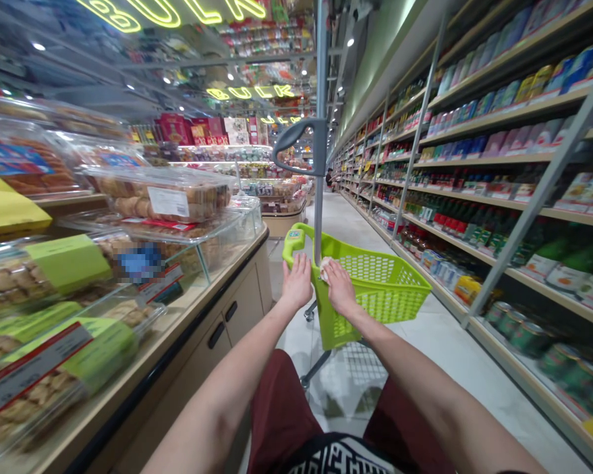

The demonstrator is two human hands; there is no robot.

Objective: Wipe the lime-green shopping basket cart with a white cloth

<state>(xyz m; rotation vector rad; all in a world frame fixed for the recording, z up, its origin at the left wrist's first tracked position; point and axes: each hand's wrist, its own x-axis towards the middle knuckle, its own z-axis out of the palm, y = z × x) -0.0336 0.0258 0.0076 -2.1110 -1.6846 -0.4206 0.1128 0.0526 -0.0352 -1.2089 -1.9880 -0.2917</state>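
Note:
A bright green shopping cart basket (375, 283) stands in front of me, its perforated sides facing up the aisle. My left hand (296, 284) is at the near left corner of the basket, its fingers closed over the green edge just below the raised green handle (292, 240). In my right hand (340, 288), a crumpled white wipe (325, 266) is pressed against the near rim, close to the foot of the grey pole (319, 210). The undersides of both hands are hidden. A grey loop grip (296, 148) is fixed higher on the pole.
Close on my left runs a bulk counter (227, 276) with clear boxes of biscuits (168, 194) and price tags. Tall shelves (504, 151) of cans and bottles line the right side. Tiled floor (340, 210) stretches ahead between them. Cart wheels (309, 313) stand below the basket.

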